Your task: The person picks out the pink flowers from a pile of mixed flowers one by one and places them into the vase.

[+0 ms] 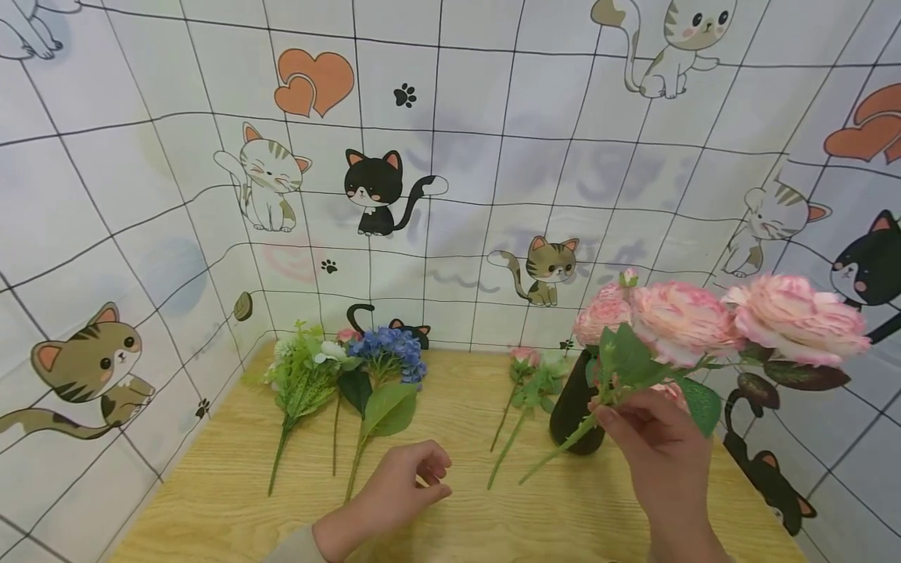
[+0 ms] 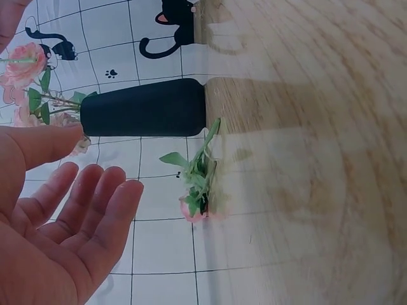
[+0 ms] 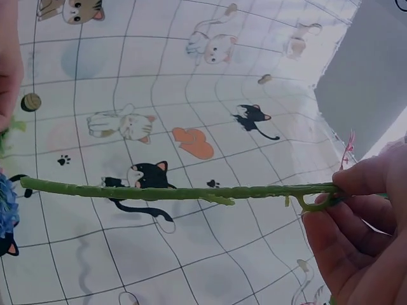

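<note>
Clearly, the right hand (image 1: 665, 450) has a green flower stem (image 3: 159, 192) pinched between thumb and fingers, the fingertips drawn together on it just below the leaves. Most of the bare stem sticks out past the fingers, its free end slanting down and leftward in the head view, in front of the black vase (image 1: 573, 414). Seen from the right wrist, it runs nearly level, with a short offshoot curling right at the fingertips. Large pink blooms (image 1: 683, 320) spread above and beyond this hand; they overlap those in the vase, so which belong to the pinched stem I cannot tell.

The left hand (image 1: 394, 489) holds nothing: its fingers are loosely bent, the thumb standing apart from them. It hovers low near the stem of the blue flower (image 1: 389, 356); whether the two touch is unclear. A leafy green spray (image 1: 306, 383) lies farther left, with a thin brown stem (image 1: 335, 442) between it and the blue flower.

Just left of the vase, a pink rosebud (image 1: 524, 357) and a pale green sprig (image 1: 538, 383) lie on the wooden desk (image 1: 507, 528). Behind stands a gridded backdrop (image 1: 464, 94) printed with cats.
</note>
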A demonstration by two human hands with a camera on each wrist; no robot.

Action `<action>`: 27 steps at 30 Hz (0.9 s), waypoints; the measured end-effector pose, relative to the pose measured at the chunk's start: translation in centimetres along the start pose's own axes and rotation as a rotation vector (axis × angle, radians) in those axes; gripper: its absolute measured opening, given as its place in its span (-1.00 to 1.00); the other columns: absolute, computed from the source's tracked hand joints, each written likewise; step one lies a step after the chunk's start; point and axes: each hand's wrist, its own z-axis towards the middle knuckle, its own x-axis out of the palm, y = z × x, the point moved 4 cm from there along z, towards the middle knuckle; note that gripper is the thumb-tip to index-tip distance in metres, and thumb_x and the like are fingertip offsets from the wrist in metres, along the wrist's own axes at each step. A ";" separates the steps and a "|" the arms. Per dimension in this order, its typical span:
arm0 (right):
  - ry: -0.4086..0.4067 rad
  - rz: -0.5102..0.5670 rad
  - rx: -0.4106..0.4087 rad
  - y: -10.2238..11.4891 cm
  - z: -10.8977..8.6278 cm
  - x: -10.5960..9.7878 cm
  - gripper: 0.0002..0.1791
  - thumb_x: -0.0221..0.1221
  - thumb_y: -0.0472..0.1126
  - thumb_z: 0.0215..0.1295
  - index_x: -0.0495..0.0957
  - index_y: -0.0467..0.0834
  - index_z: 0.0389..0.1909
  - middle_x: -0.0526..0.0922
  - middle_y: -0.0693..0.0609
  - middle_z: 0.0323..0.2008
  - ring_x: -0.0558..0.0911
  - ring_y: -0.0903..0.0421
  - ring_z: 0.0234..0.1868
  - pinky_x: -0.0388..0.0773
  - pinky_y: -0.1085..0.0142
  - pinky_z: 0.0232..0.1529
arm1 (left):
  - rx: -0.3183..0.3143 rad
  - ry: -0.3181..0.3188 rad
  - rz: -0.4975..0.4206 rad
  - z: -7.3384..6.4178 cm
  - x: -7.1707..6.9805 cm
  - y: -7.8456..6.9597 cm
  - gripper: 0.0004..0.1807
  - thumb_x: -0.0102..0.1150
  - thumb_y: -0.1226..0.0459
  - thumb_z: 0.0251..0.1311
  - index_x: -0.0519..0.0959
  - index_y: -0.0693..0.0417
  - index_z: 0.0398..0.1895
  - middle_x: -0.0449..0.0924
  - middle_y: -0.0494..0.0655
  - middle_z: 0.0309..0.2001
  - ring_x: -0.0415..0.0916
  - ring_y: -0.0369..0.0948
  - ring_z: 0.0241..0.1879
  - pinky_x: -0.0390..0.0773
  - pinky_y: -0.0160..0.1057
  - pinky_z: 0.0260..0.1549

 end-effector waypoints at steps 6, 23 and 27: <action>-0.175 -0.125 -0.014 1.7 0.7 -2.1 -0.81 0.17 -0.75 0.28 0.67 -0.47 -0.30 0.76 0.03 -0.41 0.70 0.22 -0.42 0.58 0.49 -0.32 | 0.018 -0.027 0.044 1.0 -0.3 0.2 -0.80 0.47 0.22 0.33 0.63 -0.14 -0.09 0.63 -0.23 -0.20 0.67 -0.41 -0.23 0.70 -0.39 -0.25; -0.522 -0.410 0.143 4.4 1.5 -7.3 -0.94 0.22 -0.63 0.34 0.64 -0.54 -0.33 0.71 0.02 -0.52 0.66 0.18 -0.50 0.64 0.47 -0.31 | 0.086 -0.075 0.257 7.0 -0.3 -2.2 -0.67 0.48 0.17 0.33 0.62 -0.10 0.08 0.65 -0.20 -0.06 0.70 -0.11 -0.09 0.68 -0.33 -0.19; -0.540 -0.680 0.219 4.6 2.0 -8.4 -0.91 0.27 -0.54 0.38 0.66 -0.50 -0.34 0.72 0.19 -0.54 0.67 0.28 -0.49 0.63 0.54 -0.28 | 0.107 -0.080 0.282 8.2 0.6 -3.0 -0.66 0.49 0.17 0.31 0.63 -0.08 0.09 0.66 -0.17 -0.06 0.71 -0.09 -0.07 0.68 -0.30 -0.17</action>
